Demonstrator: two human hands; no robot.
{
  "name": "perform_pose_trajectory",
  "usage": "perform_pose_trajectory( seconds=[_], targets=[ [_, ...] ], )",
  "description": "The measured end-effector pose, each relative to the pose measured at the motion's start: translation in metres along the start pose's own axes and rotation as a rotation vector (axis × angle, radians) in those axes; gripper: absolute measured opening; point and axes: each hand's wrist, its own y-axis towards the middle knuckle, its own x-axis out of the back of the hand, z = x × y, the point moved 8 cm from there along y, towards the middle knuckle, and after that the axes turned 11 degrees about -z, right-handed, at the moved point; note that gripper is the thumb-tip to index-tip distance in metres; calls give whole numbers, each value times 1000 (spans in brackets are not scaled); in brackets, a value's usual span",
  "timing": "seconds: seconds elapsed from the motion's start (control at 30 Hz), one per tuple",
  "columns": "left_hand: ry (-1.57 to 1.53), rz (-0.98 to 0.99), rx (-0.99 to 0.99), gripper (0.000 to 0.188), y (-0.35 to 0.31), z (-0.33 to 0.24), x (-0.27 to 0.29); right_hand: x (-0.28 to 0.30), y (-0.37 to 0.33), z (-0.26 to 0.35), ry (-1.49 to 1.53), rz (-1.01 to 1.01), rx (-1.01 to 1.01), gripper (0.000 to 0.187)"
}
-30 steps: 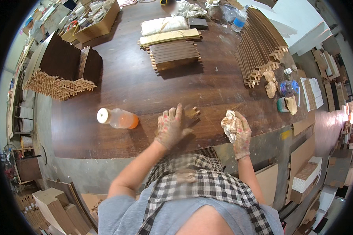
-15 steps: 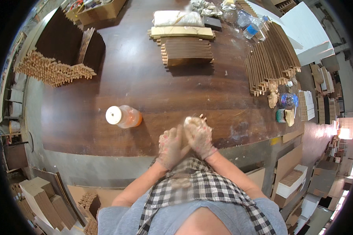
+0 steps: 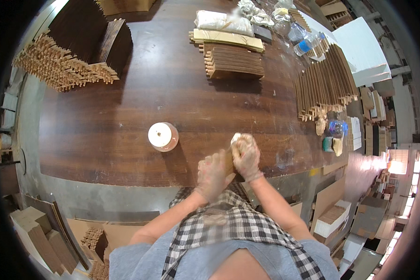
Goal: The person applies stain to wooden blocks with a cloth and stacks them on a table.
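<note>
Both my hands wear thin, pale gloves and meet above the near edge of a brown table [image 3: 112, 154]. My left hand [image 3: 212, 173] is closed on a small light-brown wooden piece [image 3: 229, 161], mostly hidden between the hands. Its thumb lies along the near side of the piece. My right hand [image 3: 246, 157] is closed, with a bit of white cloth [image 3: 235, 137] poking out past its fingers, right beside the wood. To the left of the hands, a bottle with a white cap [image 3: 161, 134] stands on the tabletop, seen almost straight from above.
Stacks of dark boards with pale pegs stand at the far left [image 3: 74, 65], far middle [image 3: 235, 61] and right [image 3: 326, 84]. Clear plastic bottles [image 3: 308, 44] lie at the back right. A green-sided container [image 3: 328, 144] sits near the right edge. Cardboard [image 3: 116, 228] leans below the table.
The view has shifted, so the table things sit further right. The wooden piece now shows between my hands; before, only small peg ends showed beyond my right hand.
</note>
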Motion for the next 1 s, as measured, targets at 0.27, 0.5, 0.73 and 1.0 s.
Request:
perform_pose_trajectory(
  seconds=[0.27, 0.5, 0.73, 1.0],
  targets=[
    [28, 8, -9, 79, 2, -2, 6, 21, 17, 21, 45, -50, 85, 11],
    [5, -68, -42, 86, -1, -4, -1, 8, 45, -48, -200, -78, 83, 11],
    [6, -3, -46, 87, -17, 11, 15, 38, 16, 22, 142, -65, -8, 17],
    [-10, -7, -75, 79, -15, 6, 14, 26, 40, -58, -30, -50, -209, 11]
  ],
)
